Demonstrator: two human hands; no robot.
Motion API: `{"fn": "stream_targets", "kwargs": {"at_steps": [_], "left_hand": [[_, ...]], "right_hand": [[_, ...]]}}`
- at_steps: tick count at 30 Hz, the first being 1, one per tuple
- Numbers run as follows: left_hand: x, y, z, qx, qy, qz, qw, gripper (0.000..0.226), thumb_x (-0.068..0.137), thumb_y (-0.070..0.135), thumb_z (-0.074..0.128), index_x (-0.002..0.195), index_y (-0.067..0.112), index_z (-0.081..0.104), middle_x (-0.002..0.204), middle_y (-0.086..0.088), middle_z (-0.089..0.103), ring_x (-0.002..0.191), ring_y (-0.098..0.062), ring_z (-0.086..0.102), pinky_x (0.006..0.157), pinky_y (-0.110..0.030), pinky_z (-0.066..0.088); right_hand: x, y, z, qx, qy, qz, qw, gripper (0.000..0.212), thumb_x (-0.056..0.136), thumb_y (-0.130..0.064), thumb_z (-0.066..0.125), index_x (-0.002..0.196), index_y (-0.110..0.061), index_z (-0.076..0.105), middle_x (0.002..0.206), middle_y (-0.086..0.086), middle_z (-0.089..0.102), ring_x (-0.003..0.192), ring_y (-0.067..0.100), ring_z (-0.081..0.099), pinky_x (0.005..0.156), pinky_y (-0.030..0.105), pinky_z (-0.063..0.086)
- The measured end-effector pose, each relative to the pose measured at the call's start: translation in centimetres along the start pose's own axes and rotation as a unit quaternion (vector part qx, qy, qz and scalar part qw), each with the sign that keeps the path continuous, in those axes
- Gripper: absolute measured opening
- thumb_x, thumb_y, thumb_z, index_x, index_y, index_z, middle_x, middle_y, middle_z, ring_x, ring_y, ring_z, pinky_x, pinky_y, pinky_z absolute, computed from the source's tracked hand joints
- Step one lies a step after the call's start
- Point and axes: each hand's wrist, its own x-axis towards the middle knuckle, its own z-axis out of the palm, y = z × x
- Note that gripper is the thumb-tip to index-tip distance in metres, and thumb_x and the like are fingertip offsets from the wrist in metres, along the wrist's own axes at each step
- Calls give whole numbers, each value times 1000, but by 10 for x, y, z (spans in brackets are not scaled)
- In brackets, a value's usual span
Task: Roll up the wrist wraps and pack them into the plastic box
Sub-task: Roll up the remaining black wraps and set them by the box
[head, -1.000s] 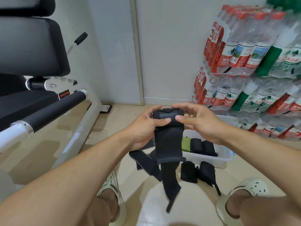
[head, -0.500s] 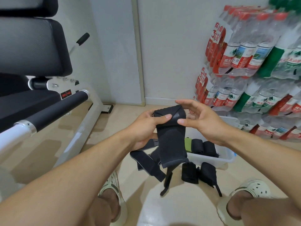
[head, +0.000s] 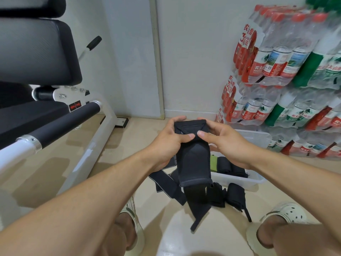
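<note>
Both my hands hold one black wrist wrap (head: 193, 156) at centre frame: left hand (head: 166, 143) and right hand (head: 227, 143) pinch its folded top, fingers curled round it, tail hanging. Below, the plastic box (head: 238, 179) holds three rolls, one green and two black. Two black rolls (head: 235, 195) and a loose strap (head: 166, 183) lie on the floor at its near edge, between my two shoes.

Your right hand (head: 227, 143) and the hanging black fabric wrist wrap (head: 193, 163) cover most of the clear plastic box (head: 258, 137); you can't count the dark rolls inside. The stacked shrink-wrapped water bottles (head: 287, 71) run off the right edge.
</note>
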Motion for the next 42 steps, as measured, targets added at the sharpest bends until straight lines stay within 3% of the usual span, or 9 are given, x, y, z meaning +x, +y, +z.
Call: {"fn": "stream_targets", "kwargs": {"at_steps": [7, 12, 16, 20, 24, 29, 31, 39, 42], "left_hand": [[-1, -6, 4, 0, 40, -16, 999, 58, 93, -4, 59, 136, 33, 49, 118, -17, 70, 107, -35, 70, 91, -45, 59], [2, -3, 3, -7, 46, -11, 999, 57, 91, -5, 60, 134, 32, 52, 118, -19, 70, 109, -36, 69, 87, -41, 59], [1, -3, 6, -15, 67, -8, 998, 56, 89, -6, 58, 130, 32, 55, 117, -19, 69, 108, -37, 69, 86, -42, 59], [1, -1, 5, -28, 73, 3, 997, 57, 86, -7, 57, 127, 31, 57, 115, -18, 70, 106, -36, 69, 88, -43, 59], [2, 4, 3, -48, 45, 0, 998, 57, 87, -7, 57, 134, 26, 52, 109, -11, 70, 99, -27, 66, 89, -39, 54], [2, 4, 0, -17, -16, -44, 999, 58, 91, 49, 66, 137, 16, 56, 124, -5, 72, 115, -21, 68, 91, -39, 57], [1, 4, 1, -17, -16, -63, 998, 55, 96, 55, 58, 136, 18, 58, 122, -5, 73, 115, -23, 69, 95, -44, 57], [1, 5, 0, -72, 10, -56, 996, 30, 101, 21, 60, 129, 10, 57, 110, -11, 73, 99, -25, 72, 72, -39, 62], [6, 7, -5, -74, 11, -36, 997, 31, 100, 15, 61, 131, 11, 57, 118, -13, 71, 104, -27, 71, 81, -42, 62]], "right_hand": [[-4, 6, 20, -13, 17, 14, 1000, 35, 107, -6, 47, 133, -26, 59, 122, -7, 73, 111, 10, 70, 88, 23, 58], [-4, 2, 19, 7, 41, -11, 999, 38, 103, -1, 54, 128, -29, 60, 123, -11, 68, 108, 0, 68, 87, 25, 59], [-3, 3, 21, 25, 36, 0, 999, 37, 103, -2, 53, 121, -32, 62, 119, -10, 72, 108, 9, 71, 85, 26, 60], [0, 3, 18, 27, 50, -3, 998, 41, 100, -1, 59, 136, -20, 56, 130, -5, 66, 116, 14, 67, 88, 31, 61], [4, 2, 12, -1, 71, -62, 996, 42, 94, 7, 64, 131, -14, 57, 131, 2, 65, 113, 8, 67, 94, 38, 59], [1, 3, 3, -26, 55, -111, 992, 44, 91, 13, 65, 118, -21, 60, 126, -1, 66, 107, 23, 72, 93, 36, 58], [1, 4, 3, -39, 60, -120, 990, 45, 90, 15, 65, 114, -23, 61, 120, -9, 68, 101, 22, 74, 90, 32, 59], [4, 7, 1, -51, 49, -95, 993, 51, 88, 14, 66, 114, -30, 65, 127, -4, 64, 105, 28, 71, 92, 39, 59], [5, 3, 1, 8, 29, -57, 998, 51, 89, 11, 66, 123, -28, 63, 133, -5, 62, 105, 19, 72, 91, 34, 59]]}}
